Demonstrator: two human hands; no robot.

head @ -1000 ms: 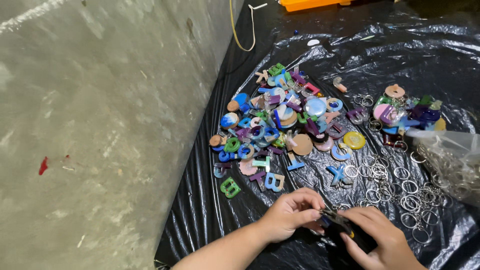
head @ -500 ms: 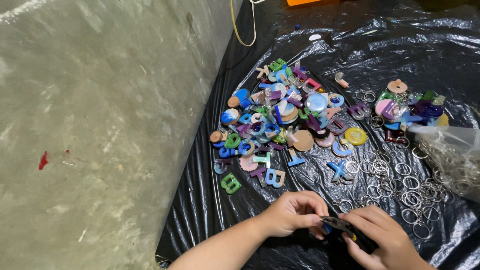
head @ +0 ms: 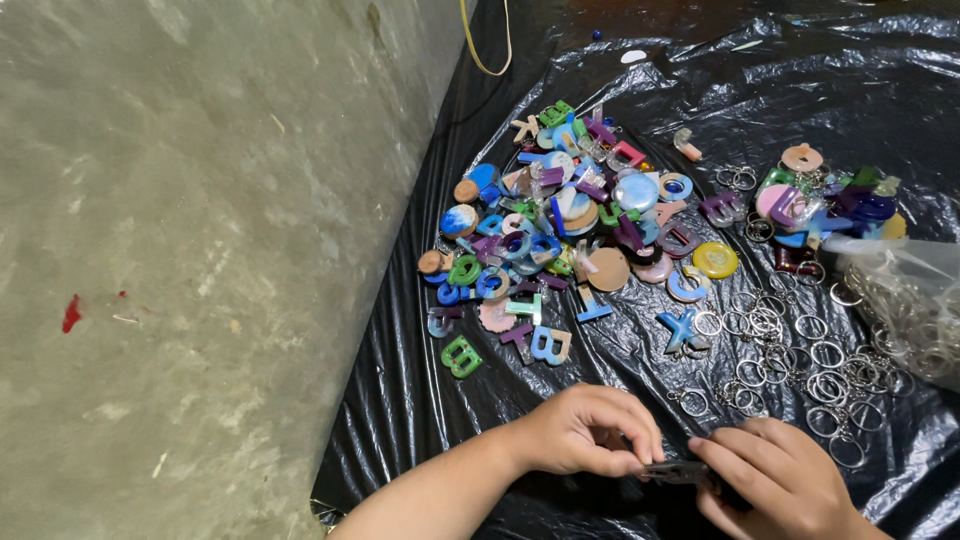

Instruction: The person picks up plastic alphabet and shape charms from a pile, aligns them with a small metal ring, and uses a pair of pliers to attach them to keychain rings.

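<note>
Black plastic sheeting (head: 420, 420) covers the floor where we work. Our left hand (head: 585, 435) and right hand (head: 775, 480) meet at the bottom edge, fingers of both pressed together on a small dark piece (head: 680, 472) held between them. Just beyond lie loose metal key rings (head: 790, 350), a heap of coloured letter charms (head: 560, 240), and a clear bag of rings (head: 905, 300) at the right.

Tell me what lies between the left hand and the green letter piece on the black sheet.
Head view: only bare black plastic sheet lies between the left hand and the green letter piece.
</note>
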